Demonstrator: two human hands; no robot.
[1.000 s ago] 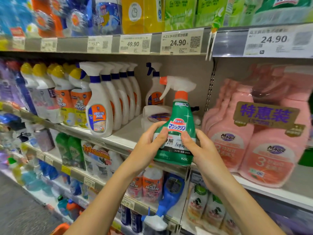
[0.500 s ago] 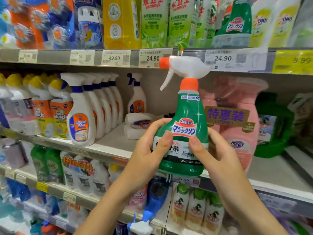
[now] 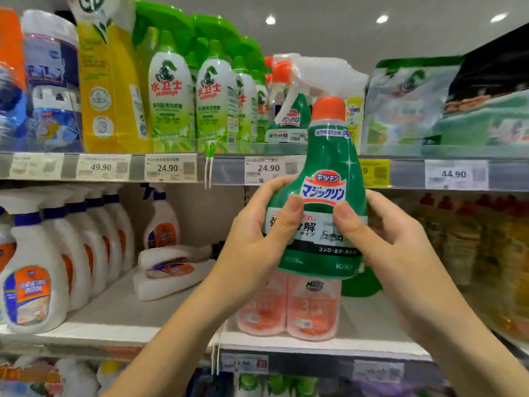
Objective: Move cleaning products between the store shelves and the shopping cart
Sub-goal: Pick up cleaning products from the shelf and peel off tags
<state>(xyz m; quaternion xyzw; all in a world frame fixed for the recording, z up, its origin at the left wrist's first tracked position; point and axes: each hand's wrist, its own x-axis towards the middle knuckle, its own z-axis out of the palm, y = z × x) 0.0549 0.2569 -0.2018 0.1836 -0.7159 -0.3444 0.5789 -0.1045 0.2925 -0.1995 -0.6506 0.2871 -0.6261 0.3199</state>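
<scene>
Shelves point(image 3: 120, 310) are packed; just right of the 24.90 tag point(image 3: 269, 168) the green spray bottle point(image 3: 317, 193) is clamped mid-body by left hand point(image 3: 257, 233) and right hand point(image 3: 392, 242). Likely stiff, slick, sloshy-heavy.

Store shelving under a pale ceiling with recessed lights.

Just above the left hand point(image 3: 257, 233) and the right hand point(image 3: 380, 239), a grey price rail point(image 3: 226, 170) runs across the front of the upper shelf. It carries white price labels point(image 3: 169, 167) and one yellow label point(image 3: 375, 173) directly over the right hand. Left of and below the left hand, the white middle shelf board point(image 3: 120, 308) shows bare, with a beige back panel point(image 3: 206, 213) behind it. Under both wrists a darker rail point(image 3: 315, 361) edges that board. High above the hands, three round lights point(image 3: 382, 19) glow in the pale grey ceiling point(image 3: 343, 35).
</scene>
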